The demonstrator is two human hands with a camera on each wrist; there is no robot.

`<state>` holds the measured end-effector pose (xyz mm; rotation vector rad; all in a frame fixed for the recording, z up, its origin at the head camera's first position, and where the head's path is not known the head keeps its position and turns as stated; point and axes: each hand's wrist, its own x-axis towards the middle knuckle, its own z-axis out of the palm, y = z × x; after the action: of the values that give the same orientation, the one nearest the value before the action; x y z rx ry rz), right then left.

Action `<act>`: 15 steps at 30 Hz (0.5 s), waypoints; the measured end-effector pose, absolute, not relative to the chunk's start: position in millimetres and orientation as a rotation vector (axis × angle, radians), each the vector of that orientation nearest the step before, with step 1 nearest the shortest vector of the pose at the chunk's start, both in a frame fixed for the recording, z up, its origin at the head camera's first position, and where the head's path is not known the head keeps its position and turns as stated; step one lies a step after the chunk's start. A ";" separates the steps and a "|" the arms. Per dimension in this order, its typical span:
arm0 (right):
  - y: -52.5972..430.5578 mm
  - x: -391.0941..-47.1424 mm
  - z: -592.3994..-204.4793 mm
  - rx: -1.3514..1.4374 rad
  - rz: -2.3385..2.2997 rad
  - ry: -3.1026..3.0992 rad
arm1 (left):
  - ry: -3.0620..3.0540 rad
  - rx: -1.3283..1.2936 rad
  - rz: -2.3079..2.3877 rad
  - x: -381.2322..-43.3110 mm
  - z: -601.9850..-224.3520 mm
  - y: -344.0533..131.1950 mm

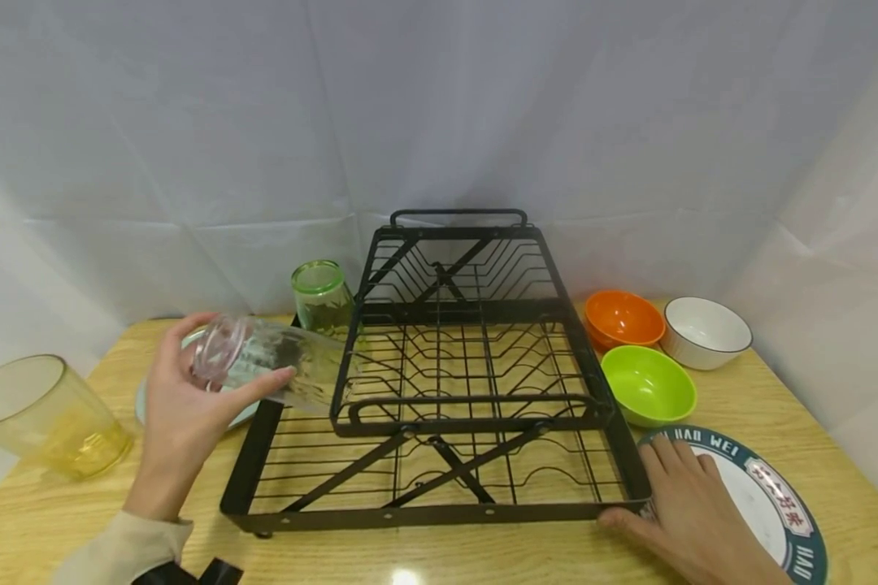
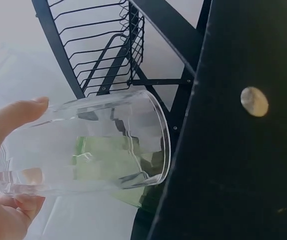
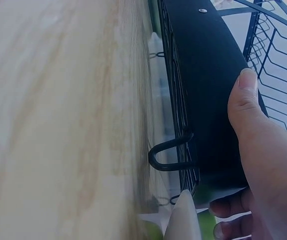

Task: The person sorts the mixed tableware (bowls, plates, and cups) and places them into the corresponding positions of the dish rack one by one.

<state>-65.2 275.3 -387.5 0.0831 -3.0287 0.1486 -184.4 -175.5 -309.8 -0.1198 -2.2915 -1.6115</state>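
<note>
My left hand (image 1: 183,406) grips a clear drinking glass (image 1: 274,357) by its base end, thumb on one side and fingers on the other. The glass lies tipped nearly sideways, mouth toward the right, above the left part of a black two-tier dish rack (image 1: 388,516). In the left wrist view the glass's rim (image 2: 167,145) is close to the rack's lower frame; whether they touch I cannot tell. My right hand (image 1: 691,508) holds the rack's front right corner, thumb (image 3: 246,95) against the front rail. A green glass (image 1: 320,296) stands upside down at the rack's back left.
A yellow glass (image 1: 58,422) stands at left, and a pale plate (image 1: 141,402) lies partly behind my left hand. Orange (image 1: 624,319), white (image 1: 706,333) and lime green (image 1: 649,386) bowls stand right of the rack. A patterned plate (image 1: 749,496) lies beneath my right hand.
</note>
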 end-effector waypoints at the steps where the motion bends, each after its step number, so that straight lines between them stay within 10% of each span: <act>1: 275.2 -65.2 -387.5 0.083 0.152 -3.030 | -2.308 -0.121 -1.581 -185.6 -310.1 -174.9; 15: 275.8 -65.2 -388.0 0.092 0.172 -3.030 | -2.394 -0.187 -1.249 -195.6 -318.7 -166.2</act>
<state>-65.2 275.8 -388.0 0.0918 -3.0301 0.1723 -195.6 -166.2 -318.7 -0.1874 -2.3940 -1.2493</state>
